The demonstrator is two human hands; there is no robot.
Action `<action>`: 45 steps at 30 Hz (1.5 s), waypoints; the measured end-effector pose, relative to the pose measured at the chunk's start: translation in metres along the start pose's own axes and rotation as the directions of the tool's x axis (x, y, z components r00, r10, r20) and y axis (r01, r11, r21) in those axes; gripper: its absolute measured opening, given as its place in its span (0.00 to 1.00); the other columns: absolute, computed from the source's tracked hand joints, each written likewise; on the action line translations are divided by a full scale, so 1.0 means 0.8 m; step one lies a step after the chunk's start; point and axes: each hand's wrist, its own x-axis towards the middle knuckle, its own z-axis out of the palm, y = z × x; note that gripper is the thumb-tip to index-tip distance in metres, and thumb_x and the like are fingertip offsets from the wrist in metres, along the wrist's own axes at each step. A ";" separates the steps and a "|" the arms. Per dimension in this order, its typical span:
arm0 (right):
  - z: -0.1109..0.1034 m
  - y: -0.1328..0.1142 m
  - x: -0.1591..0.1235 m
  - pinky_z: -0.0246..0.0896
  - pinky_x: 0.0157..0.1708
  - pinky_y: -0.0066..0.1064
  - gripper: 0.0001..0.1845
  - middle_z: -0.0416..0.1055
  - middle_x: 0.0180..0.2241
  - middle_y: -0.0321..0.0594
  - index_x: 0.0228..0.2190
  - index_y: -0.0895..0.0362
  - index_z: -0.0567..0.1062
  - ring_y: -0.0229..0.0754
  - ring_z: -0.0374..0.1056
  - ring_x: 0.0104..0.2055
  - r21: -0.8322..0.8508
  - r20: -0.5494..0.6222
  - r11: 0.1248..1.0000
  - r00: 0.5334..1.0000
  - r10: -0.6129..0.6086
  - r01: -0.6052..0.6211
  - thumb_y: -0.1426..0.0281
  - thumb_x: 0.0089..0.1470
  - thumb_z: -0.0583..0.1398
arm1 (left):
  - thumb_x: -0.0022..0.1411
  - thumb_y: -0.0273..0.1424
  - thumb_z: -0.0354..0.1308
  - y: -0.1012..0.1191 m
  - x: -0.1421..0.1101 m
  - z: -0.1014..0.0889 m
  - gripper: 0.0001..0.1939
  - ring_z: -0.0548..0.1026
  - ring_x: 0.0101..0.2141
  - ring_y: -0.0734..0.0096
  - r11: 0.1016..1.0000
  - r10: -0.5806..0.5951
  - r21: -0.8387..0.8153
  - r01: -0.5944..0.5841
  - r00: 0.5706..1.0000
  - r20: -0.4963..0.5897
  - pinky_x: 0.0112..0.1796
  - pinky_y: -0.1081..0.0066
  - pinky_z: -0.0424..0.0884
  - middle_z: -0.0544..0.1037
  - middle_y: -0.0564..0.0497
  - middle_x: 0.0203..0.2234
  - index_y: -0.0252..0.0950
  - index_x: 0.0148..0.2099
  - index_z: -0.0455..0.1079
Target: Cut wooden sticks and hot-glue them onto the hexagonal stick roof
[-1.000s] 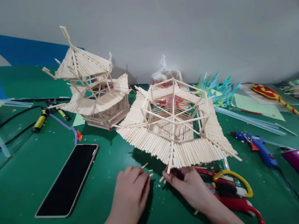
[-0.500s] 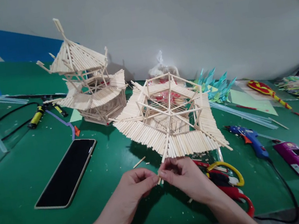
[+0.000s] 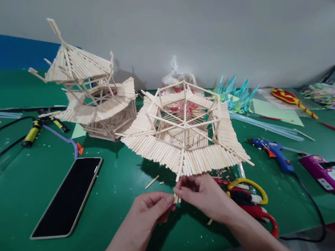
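Note:
Short wooden sticks point(image 3: 177, 198) are pinched between the fingertips of my left hand point(image 3: 154, 207) and my right hand point(image 3: 200, 195), which meet in front of the stick model. Both hands are closed, thumbs against forefingers. Just beyond them stands a six-sided wooden stick roof model point(image 3: 203, 160), its top frame open and its eave edge close above my right hand. Behind it to the left rises a finished-looking stick pagoda point(image 3: 80, 67) with two roof tiers. How many sticks lie in my fingers is partly hidden.
A phone point(image 3: 67, 197) lies at left. Yellow-handled scissors point(image 3: 259, 187) and a red-handled tool point(image 3: 262, 214) lie by my right forearm. Farther right are a blue glue gun point(image 3: 274, 152) with a cord and a purple box point(image 3: 327, 173). Teal paper spikes point(image 3: 237, 92) stand behind.
The view has shifted slightly, so the whole scene sits a little farther left. My hands stay together, and the short sticks between the fingertips show more clearly.

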 end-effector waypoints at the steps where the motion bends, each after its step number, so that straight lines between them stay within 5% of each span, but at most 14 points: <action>1: 0.000 0.001 0.000 0.54 0.27 0.26 0.05 0.63 0.21 0.33 0.23 0.59 0.69 0.34 0.59 0.25 0.006 -0.005 1.000 1.000 0.003 -0.003 0.69 0.45 0.57 | 0.52 0.35 0.59 0.000 0.000 0.000 0.11 0.59 0.22 0.77 1.000 -0.001 0.004 0.001 1.000 -0.002 0.24 0.75 0.54 0.70 0.54 0.19 0.32 0.26 0.73; 12: 0.001 0.006 0.004 0.55 0.25 0.26 0.05 0.63 0.20 0.31 0.21 0.57 0.68 0.34 0.59 0.24 0.008 -0.047 1.000 0.999 0.020 -0.019 0.68 0.43 0.59 | 0.50 0.34 0.61 -0.004 0.007 0.002 0.10 0.60 0.20 0.78 0.994 -0.028 -0.102 0.031 0.999 0.034 0.23 0.76 0.54 0.71 0.53 0.18 0.32 0.24 0.73; 23: 0.005 0.002 0.003 0.55 0.24 0.26 0.06 0.63 0.19 0.31 0.21 0.58 0.68 0.34 0.60 0.23 -0.044 -0.082 0.999 0.996 0.021 -0.024 0.69 0.43 0.59 | 0.50 0.34 0.60 0.002 0.004 0.007 0.08 0.59 0.23 0.76 0.996 0.021 0.086 -0.018 0.999 -0.037 0.25 0.76 0.55 0.69 0.55 0.20 0.33 0.27 0.74; 34: 0.000 0.016 -0.005 0.56 0.24 0.26 0.09 0.68 0.23 0.33 0.30 0.58 0.74 0.34 0.60 0.23 -0.062 -0.157 0.994 0.983 -0.098 0.089 0.68 0.43 0.62 | 0.52 0.35 0.59 -0.014 0.002 0.007 0.09 0.60 0.24 0.75 0.997 0.056 -0.055 -0.061 0.994 -0.095 0.27 0.75 0.56 0.68 0.55 0.20 0.34 0.29 0.73; 45: 0.005 0.025 -0.004 0.59 0.25 0.27 0.10 0.71 0.23 0.35 0.29 0.57 0.75 0.36 0.64 0.25 0.023 -0.211 0.992 0.970 -0.116 0.124 0.67 0.41 0.64 | 0.51 0.36 0.59 -0.004 -0.001 0.014 0.10 0.59 0.22 0.75 0.998 0.057 0.004 -0.057 0.994 -0.097 0.24 0.75 0.54 0.67 0.56 0.18 0.34 0.27 0.73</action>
